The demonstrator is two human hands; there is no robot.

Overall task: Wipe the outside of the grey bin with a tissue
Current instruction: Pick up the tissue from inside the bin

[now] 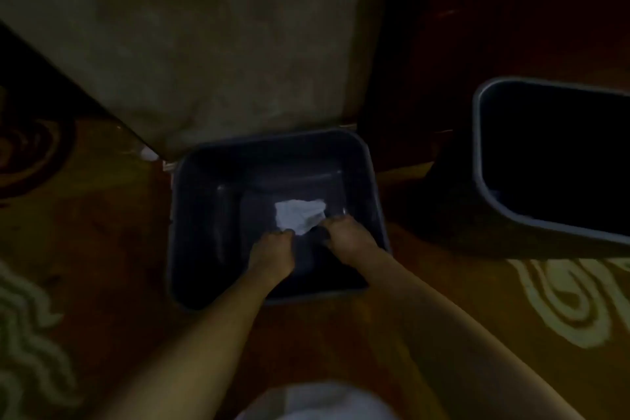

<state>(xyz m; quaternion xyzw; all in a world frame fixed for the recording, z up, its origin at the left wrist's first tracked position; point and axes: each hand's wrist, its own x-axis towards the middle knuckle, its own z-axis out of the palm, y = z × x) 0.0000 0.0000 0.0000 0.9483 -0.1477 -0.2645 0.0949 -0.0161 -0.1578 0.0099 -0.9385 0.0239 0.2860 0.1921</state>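
Note:
A grey square bin point(191, 215) stands on the patterned carpet in the middle of the dim view, seen from above with its opening up. A crumpled white tissue point(298, 215) is inside it, near the bottom. Both my arms reach down into the bin. My left hand point(272, 254) has its fingertips at the tissue's lower left corner. My right hand point(347, 239) pinches the tissue's right edge. Fine finger detail is lost in the dark.
A second grey bin point(484, 187) stands at the right, opening up, dark inside. A pale fabric-covered piece of furniture point(191, 44) rises just behind the middle bin. Orange carpet with pale swirls lies all around. Something white point(317, 402) shows at the bottom edge.

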